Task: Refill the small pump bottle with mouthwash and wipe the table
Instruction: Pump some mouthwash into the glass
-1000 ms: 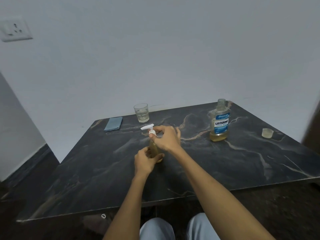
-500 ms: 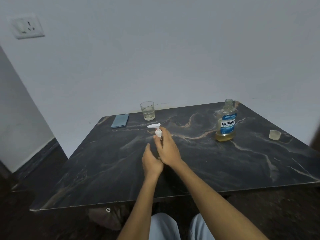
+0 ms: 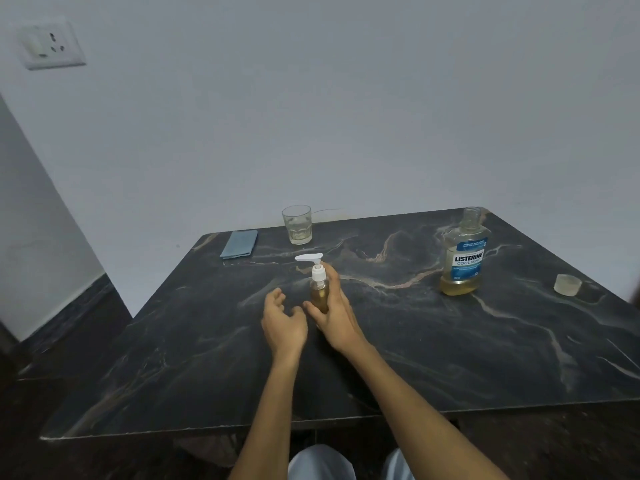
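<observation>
1. At the far left of the dark marble-patterned table (image 3: 450, 358) lies a folded blue-grey cloth (image 3: 239, 243), flat and untouched, well apart from both hands. The wiping half of the task looks not yet begun.
2. Just right of the cloth stands a clear drinking glass (image 3: 297, 224), upright near the back edge.
3. The left hand (image 3: 284, 323) hovers near the table's middle with fingers loosely spread and holding nothing; it sits just beside the pump bottle but apart from it.
4. The small clear pump bottle with a white pump head and amber liquid (image 3: 318, 284) stands upright at the table's centre, long axis vertical, nozzle pointing left. It looks refilled with the pump back on.
5. The right hand (image 3: 334, 317) lies against the bottle's right side, fingers fairly straight along its body and thumb low in front; it touches the bottle rather than wrapping it, so the grip reads as relaxed.
6. Judged for wiping: the cloth lies to the left and further back, so the free left hand is the nearer one.
7. Further right stands the clear mouthwash bottle with a blue label (image 3: 464, 254), uncapped, a little liquid left in it.
8. At the far right sits a small translucent cap (image 3: 567, 284), alone.
</observation>
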